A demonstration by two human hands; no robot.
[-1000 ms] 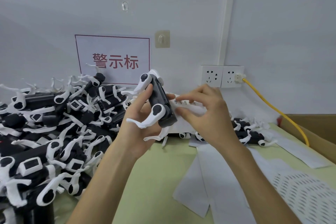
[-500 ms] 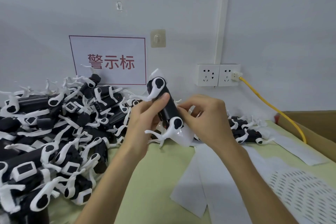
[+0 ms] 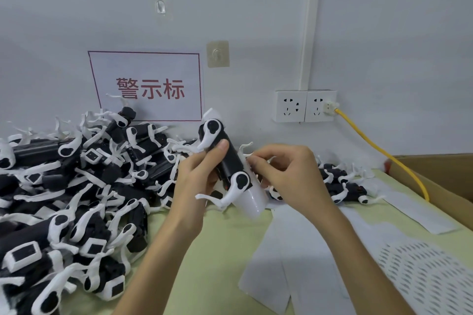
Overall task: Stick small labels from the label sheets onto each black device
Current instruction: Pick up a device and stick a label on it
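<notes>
Left grip: the black device (image 3: pixel 226 158) is held by the left hand (image 3: pixel 199 179), the thumb laid across its dark face and the fingers curled behind it. It is kept in the air above the table (image 3: pixel 217 250), tilted, with the upper end leaning left.
Right grip: the fingers of the right hand (image 3: pixel 289 176) are curled and their tips are narrowed against the right edge of the device. A white label strip (image 3: pixel 253 203) comes out from under this hand and seems to be kept by it. Whether a small label is between the fingertips cannot be told.
Change: one second ago the device was tilted the opposite way and a row of labels was seen on the strip beside it. Now the device has been turned over and the strip has been lowered beneath it.
Meaning: it is judged that a label is being pressed onto the side of this device, so this piece is probably almost done.
Left side: a big pile of devices (image 3: pixel 76 186) is heaped against the wall.
Right side: a smaller group of devices (image 3: pixel 340 185) is seen behind the right hand.
Paper: label sheets (image 3: pixel 294 250) are spread under the right forearm, a perforated sheet (image 3: pixel 422 271) beside them.
Background: a red-lettered sign (image 3: pixel 148 87), sockets (image 3: pixel 304 106), a yellow cable (image 3: pixel 378 153) and a cardboard box (image 3: pixel 440 176).
In the way: the white straps (image 3: pixel 222 198) of the held device stick out near the strip and could catch it.
</notes>
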